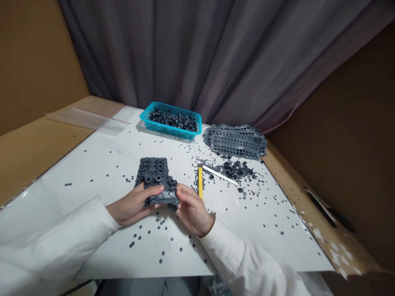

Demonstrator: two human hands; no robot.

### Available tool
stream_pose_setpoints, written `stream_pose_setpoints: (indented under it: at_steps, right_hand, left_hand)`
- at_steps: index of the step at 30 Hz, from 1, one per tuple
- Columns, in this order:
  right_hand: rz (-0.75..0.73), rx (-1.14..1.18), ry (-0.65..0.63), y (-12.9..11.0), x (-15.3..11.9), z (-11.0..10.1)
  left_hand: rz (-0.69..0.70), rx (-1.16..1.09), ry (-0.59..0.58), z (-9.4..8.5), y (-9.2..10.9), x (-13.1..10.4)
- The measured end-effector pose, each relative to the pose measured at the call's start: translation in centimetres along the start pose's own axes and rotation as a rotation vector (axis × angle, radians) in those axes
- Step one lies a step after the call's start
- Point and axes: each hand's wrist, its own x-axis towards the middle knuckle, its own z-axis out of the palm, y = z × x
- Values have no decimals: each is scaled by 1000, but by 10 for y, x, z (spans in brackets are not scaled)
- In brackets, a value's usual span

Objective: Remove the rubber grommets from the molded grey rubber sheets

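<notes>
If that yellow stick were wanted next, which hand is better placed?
Probably the right hand: the yellow stick lies just beyond it, while the left hand is farther off, gripping the grey sheet from the other side. The right holds it too, so would likely need to let go first.

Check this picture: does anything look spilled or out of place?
Yes: small dark discs are scattered loosely across the white sheet, thickest around the dark heap, while the blue basket holds its pieces together. White scraps also litter the brown tabletop at right.
</notes>
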Motion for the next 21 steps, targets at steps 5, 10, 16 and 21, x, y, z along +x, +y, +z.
stream_pose_setpoints:
  at_steps: [5, 10, 16, 21]
  right_hand:
    - [-26, -12, -39, -1, 2, -2]
    - [-117, 48, -127, -12, 4, -1]
    - [-331, -323, -90, -29, 2, -5]
    - [-573, -961, -2, -40, -9, -4]
  left_hand:
    - [4, -13, 17, 3, 4, -1]
    - [-39, 14, 163, 7, 12, -7]
    - [66, 144, 210, 7, 10, -6]
    - [176, 382, 153, -1, 4, -5]
